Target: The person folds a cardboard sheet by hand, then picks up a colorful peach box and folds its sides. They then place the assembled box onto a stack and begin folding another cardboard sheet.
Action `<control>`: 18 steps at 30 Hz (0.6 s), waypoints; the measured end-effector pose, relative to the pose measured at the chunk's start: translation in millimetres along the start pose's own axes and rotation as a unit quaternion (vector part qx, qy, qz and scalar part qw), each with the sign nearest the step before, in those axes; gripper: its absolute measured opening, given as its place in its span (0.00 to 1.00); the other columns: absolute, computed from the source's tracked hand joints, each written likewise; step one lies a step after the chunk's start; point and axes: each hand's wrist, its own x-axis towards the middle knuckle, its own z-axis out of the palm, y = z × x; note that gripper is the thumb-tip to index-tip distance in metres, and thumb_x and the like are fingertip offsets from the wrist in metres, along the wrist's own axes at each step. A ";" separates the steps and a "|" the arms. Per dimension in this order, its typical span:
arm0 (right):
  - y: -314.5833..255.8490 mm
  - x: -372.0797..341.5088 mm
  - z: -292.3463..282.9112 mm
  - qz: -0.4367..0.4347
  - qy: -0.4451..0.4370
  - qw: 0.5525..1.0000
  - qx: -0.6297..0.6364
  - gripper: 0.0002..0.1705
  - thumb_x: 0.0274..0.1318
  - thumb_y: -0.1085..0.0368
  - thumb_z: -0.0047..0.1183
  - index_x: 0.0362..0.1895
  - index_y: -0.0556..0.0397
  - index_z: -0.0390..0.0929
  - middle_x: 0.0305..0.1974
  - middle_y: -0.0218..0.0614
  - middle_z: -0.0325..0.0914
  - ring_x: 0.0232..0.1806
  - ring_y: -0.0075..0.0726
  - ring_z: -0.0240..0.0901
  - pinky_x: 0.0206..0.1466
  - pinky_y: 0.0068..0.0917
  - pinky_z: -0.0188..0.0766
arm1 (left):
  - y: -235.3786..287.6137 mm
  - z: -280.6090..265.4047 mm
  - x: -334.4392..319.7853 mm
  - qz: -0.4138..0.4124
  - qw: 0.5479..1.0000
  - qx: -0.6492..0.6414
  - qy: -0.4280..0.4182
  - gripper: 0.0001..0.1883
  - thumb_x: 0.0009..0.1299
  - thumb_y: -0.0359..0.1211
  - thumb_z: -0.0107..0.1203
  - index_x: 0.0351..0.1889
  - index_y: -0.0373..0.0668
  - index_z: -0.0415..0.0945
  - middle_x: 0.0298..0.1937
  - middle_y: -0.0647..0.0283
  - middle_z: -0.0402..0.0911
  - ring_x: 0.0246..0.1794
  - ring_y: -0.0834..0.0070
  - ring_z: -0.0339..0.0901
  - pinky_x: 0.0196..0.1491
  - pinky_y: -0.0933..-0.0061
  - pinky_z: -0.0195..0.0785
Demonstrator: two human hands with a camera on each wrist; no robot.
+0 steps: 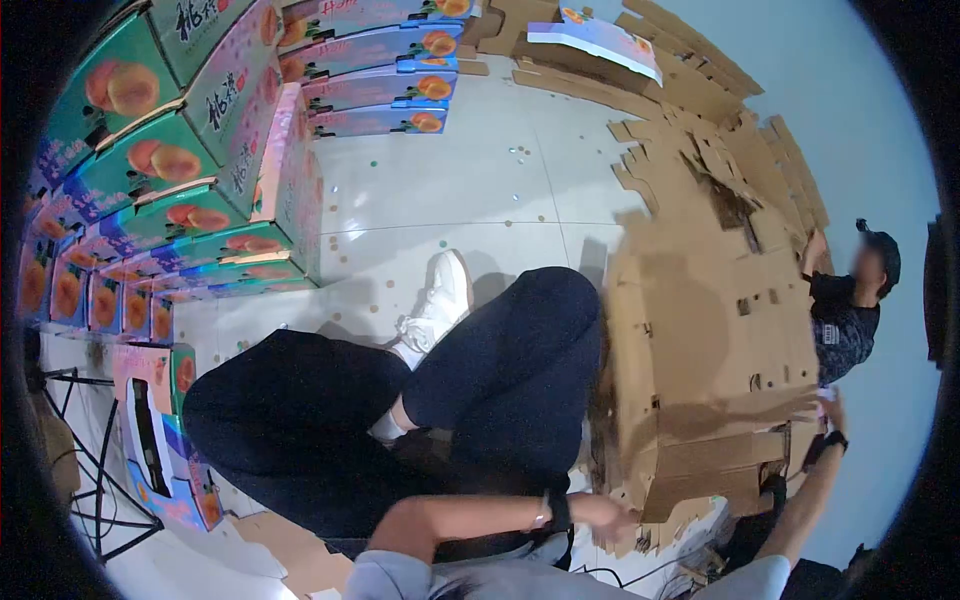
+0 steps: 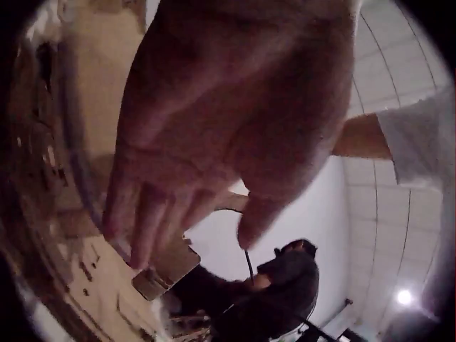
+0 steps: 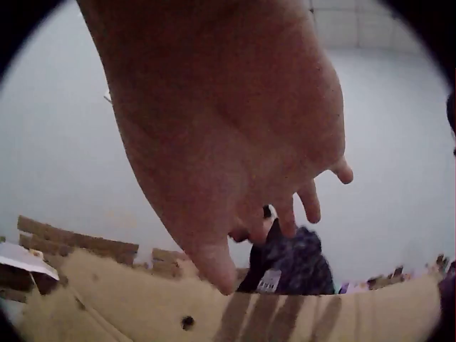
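Note:
A large flat sheet of brown cardboard [image 1: 735, 340] with small holes and cut edges lies on a stack of cardboard beside the person's legs. My left hand [image 1: 602, 513] is at the near corner of the cardboard; in the left wrist view its fingers [image 2: 146, 221] extend beside the cardboard, thumb apart. Out at the far side, my right hand [image 1: 832, 408] reaches to the sheet's edge. The right wrist view shows that hand's fingers [image 3: 308, 201] spread and extended above the cardboard [image 3: 142, 299], with finger-like shadows falling on it.
Green and pink peach-printed boxes [image 1: 165, 160] are piled at the left, with more boxes [image 1: 380, 100] behind. Another person [image 1: 850, 300] in a black cap is at the right, beyond the cardboard. A black metal stand [image 1: 100, 490] stands lower left. Small cardboard scraps dot the floor [image 1: 450, 180].

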 end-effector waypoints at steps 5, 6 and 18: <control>8.7 21.6 149.5 0.075 -0.235 0.968 0.053 0.27 0.54 0.55 0.55 0.53 0.60 0.73 0.46 0.40 0.79 0.48 0.38 0.76 0.50 0.36 0.72 | -19.9 4.1 -116.2 0.059 0.982 -0.083 0.159 0.15 0.70 0.39 0.50 0.43 0.36 0.76 0.44 0.47 0.79 0.44 0.53 0.77 0.46 0.58 0.70; 12.3 23.8 164.1 0.084 -0.250 0.963 0.052 0.26 0.54 0.56 0.55 0.53 0.61 0.73 0.46 0.40 0.79 0.48 0.38 0.76 0.50 0.36 0.72 | -22.2 4.4 -126.9 0.059 0.982 -0.084 0.157 0.15 0.70 0.39 0.50 0.43 0.36 0.76 0.44 0.47 0.79 0.44 0.53 0.77 0.46 0.58 0.70; 107.4 -38.3 216.7 0.109 -0.155 0.963 -0.192 0.23 0.53 0.55 0.58 0.49 0.56 0.77 0.41 0.36 0.81 0.40 0.33 0.78 0.45 0.34 0.74 | -13.7 -16.9 -108.9 -0.058 0.917 -0.092 0.384 0.17 0.70 0.32 0.47 0.56 0.39 0.65 0.50 0.47 0.71 0.48 0.51 0.73 0.48 0.60 0.70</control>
